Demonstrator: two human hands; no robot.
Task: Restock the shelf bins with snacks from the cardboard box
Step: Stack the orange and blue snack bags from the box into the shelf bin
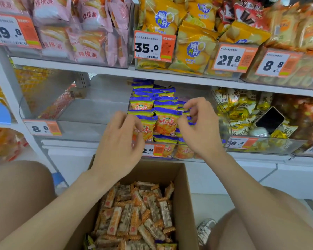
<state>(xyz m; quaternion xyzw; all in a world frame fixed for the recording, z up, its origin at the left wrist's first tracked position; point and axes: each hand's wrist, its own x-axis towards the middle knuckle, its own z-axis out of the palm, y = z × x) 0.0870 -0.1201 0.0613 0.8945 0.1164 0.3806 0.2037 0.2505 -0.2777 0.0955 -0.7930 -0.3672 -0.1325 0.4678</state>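
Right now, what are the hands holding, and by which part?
The right hand pinches a snack packet by its blue top edge; the left hand pinches another packet's side.

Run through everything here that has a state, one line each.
Brown cardboard box: open, well filled with orange-wrapped snack bars.
Clear plastic bin tagged 8.8: almost empty.
Blue-and-orange snack bags: stacked in rows, piled high.
Left hand: pinching one front bag.
Right hand: pinching a bag's blue edge.
Black phone: screen dark, lying on yellow packets.
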